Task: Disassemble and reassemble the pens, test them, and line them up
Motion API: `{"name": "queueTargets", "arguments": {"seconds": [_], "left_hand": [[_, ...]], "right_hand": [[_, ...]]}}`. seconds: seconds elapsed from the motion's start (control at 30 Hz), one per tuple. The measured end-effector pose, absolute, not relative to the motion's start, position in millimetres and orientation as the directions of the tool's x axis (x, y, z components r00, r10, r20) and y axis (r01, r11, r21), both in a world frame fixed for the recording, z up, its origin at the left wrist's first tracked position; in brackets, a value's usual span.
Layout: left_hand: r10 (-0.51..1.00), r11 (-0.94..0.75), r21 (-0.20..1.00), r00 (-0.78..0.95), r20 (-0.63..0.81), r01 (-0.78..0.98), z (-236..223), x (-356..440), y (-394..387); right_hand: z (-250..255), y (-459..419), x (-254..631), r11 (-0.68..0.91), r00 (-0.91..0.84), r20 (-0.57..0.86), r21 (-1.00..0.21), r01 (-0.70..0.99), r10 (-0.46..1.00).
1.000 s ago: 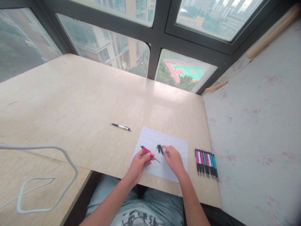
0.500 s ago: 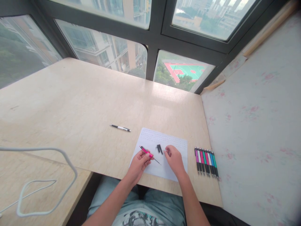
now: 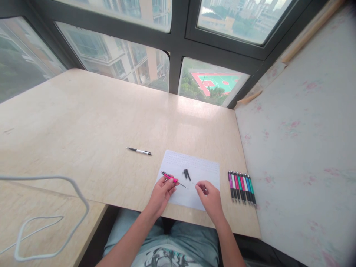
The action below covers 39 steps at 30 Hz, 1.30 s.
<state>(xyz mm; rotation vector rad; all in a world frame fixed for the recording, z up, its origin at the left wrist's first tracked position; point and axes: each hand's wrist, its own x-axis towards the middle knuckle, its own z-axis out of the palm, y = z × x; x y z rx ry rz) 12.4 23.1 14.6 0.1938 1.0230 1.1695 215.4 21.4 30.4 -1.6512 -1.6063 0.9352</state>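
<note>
My left hand is closed around a pink pen whose thin refill tip sticks out to the right. It hovers over the left edge of a white sheet of paper. My right hand rests on the sheet's near part with thumb and forefinger pinched together; what they hold is too small to make out. Two small black pen parts lie on the paper between and beyond my hands.
A row of several coloured pens lies right of the paper. A black-and-white pen lies alone farther left. A white cable loops over the lower left table. A flowered wall bounds the right; windows stand behind.
My right hand has drawn back from the black parts toward me, pinching closed. The left hand keeps the pink pen, shifted slightly left.
</note>
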Motion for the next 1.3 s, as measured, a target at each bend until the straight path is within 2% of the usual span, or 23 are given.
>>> {"name": "queueTargets", "arguments": {"seconds": [0.37,1.3], "left_hand": [[0.822,0.431,0.6,0.019,-0.569,-0.674,14.4,12.9,24.7],[0.84,0.439,0.641,0.034,-0.542,-0.63,13.0,12.6,22.8]], "right_hand": [[48.0,10.1,206.2,0.03,-0.112,-0.041,-0.825,0.565,0.993],[47.6,11.3,199.0,0.065,-0.151,-0.036,-0.79,0.61,0.988]]}}
